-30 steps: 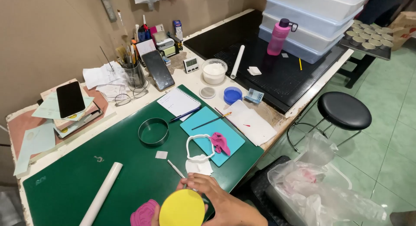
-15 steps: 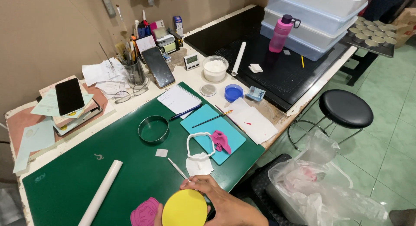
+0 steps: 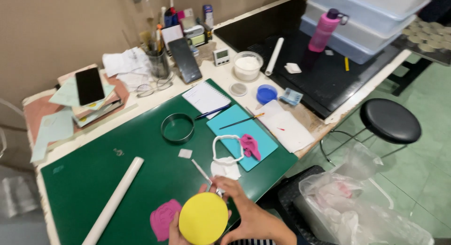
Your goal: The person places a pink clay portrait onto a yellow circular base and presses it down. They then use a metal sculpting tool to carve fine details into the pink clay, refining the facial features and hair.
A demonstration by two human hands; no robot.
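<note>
Both hands are down at the bottom edge of the frame, wrapped around a flat yellow disc (image 3: 203, 218) that looks like rolled-out fondant or clay, hard to say which from this angle. The right hand (image 3: 247, 212) has its fingers (image 3: 229, 185) curled over the disc's upper right edge, gripping it, and the left hand (image 3: 173, 231) is mostly cut off, only a thumb and a bit of finger showing at the disc's lower left, pressed against its rim. The disc is held just above the green cutting mat (image 3: 94, 179), right next to a pink embossed piece (image 3: 163, 218) lying on the mat. A thin white-handled tool (image 3: 203, 171) lies just above the right hand's fingers, with a small white scrap (image 3: 225, 168) beside it. Further up the mat there's a metal ring cutter (image 3: 177, 128), a tiny white square (image 3: 185, 153), and a long white rolling pin (image 3: 114, 200) lying diagonally on the left. A teal board (image 3: 263, 137) on the right carries a white loop of paste (image 3: 227, 147), a pink lump (image 3: 249, 146) and a thin brush (image 3: 241, 121). A black stool (image 3: 392, 120) stands off the tabletop's right side.
</note>
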